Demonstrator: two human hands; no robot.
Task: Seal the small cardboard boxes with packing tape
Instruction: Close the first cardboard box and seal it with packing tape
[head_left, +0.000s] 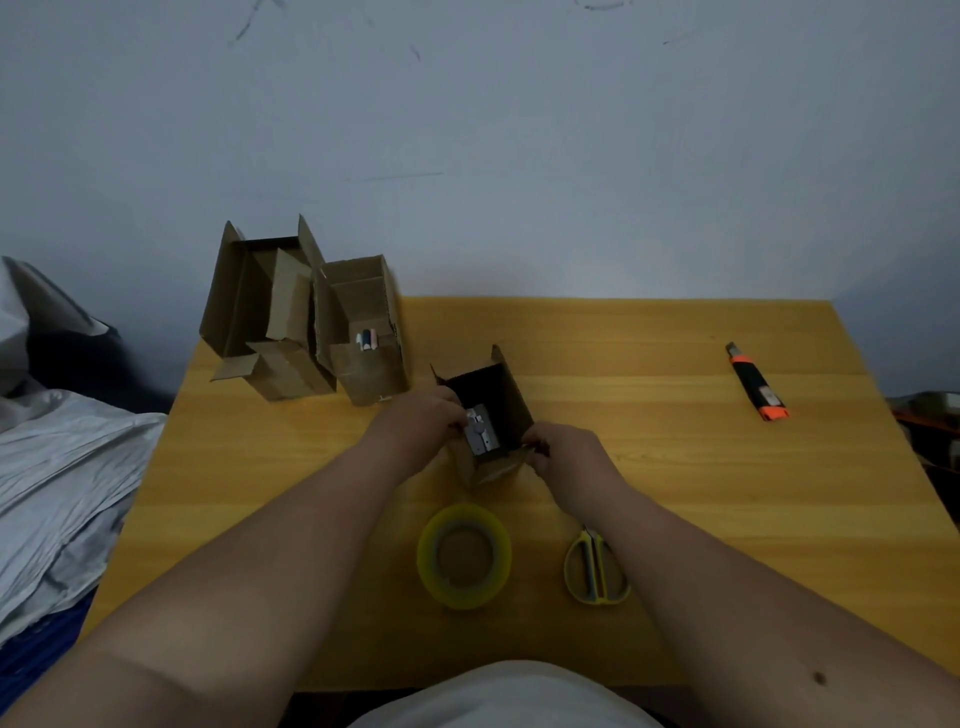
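Wooden table (623, 343); boxes (311, 322), tape (464, 555), scissors (596, 569), knife (757, 382).

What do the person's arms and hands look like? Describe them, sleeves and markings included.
Both forearms are bare, with no sleeves, gloves, watch or rings visible. The left hand and right hand are ungloved. A small dark mark sits on the right forearm. A pale garment covers the torso.

Matt cardboard box (511, 400); glossy tape roll (464, 555); wood-grain table (649, 467).

Dim, flat, bluish light, no glare; soft faint shadows beside the open brown cardboard boxes (306, 317) on the yellow wooden table (649, 467). Wide-angle bending toward the edges (corners darker), overall slightly soft.
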